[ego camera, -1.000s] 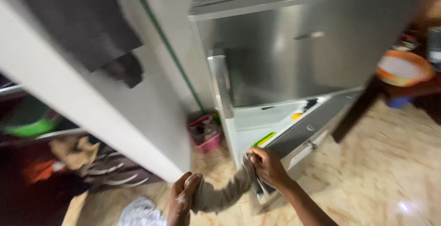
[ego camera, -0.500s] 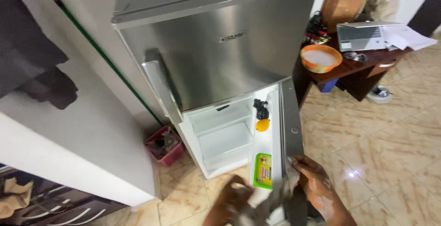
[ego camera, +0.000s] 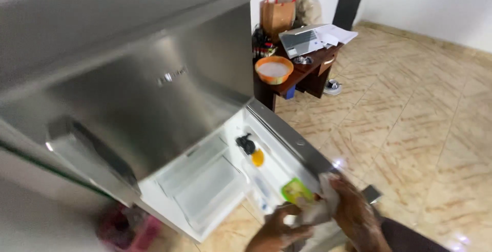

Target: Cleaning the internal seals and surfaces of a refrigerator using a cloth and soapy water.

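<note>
Bit blurry, but readable enough. Pale grey cleaning cloth [ego camera: 316, 208] bunched up soft and crumpled against the near end of the open lower fridge door [ego camera: 287, 137], down at the bottom middle of the view. Right hand [ego camera: 353, 213] curled over the cloth from the right, fingers wrapped on it. Left hand [ego camera: 279, 226] just beside, lower left, fingers bent toward the same rag and touching its underside; can't tell how tight the grip is.

Fridge [ego camera: 154, 78] in brushed stainless steel, smooth and slightly shiny, upper door shut. White plastic inside, with flat clear shelves [ego camera: 205, 180]. In the door rack: a green rectangular tub [ego camera: 294, 189] right by the cloth, then a small round orange fruit [ego camera: 258, 157] and a knotted black bag [ego camera: 245, 143] farther along.

Far right: dark wooden desk [ego camera: 307, 72] with an orange-rimmed bowl [ego camera: 274, 69], a grey laptop [ego camera: 301, 38], and a brown paper bag [ego camera: 277, 14]. Glossy beige marbled floor tiles [ego camera: 420, 129]. Pink crate [ego camera: 123, 224] near left, too smeared to read.
</note>
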